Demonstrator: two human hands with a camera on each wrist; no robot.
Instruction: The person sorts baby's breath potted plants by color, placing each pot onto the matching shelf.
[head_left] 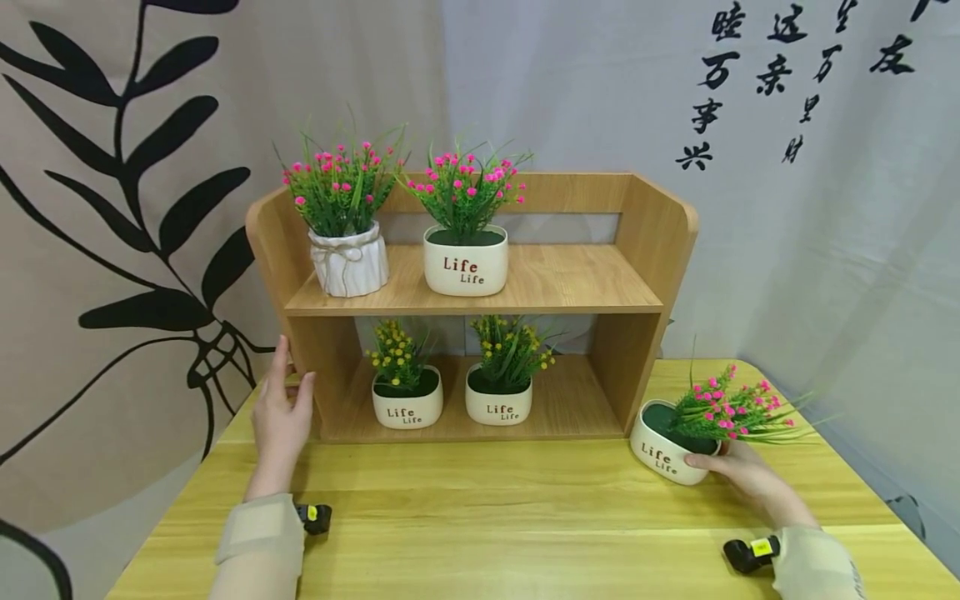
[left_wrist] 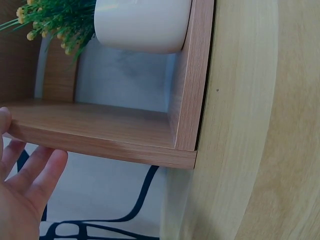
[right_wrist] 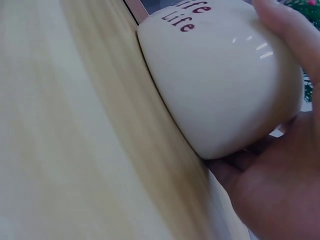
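Observation:
At the right of the head view, my right hand grips a white oval pot of pink artificial flowers, thumb on its front. The pot tilts low over the table beside the shelf. In the right wrist view, the fingers pass beneath the pot, partly hidden. My left hand is at the left side panel of the wooden shelf, fingers mostly straight. In the left wrist view, the left hand has its thumb by the panel's front edge and its fingers along the outside.
On the upper shelf stand a white pot tied with twine and a "Life" pot, both with pink flowers. Two pots with yellow flowers sit below. The wooden table extends in front; a printed curtain hangs behind.

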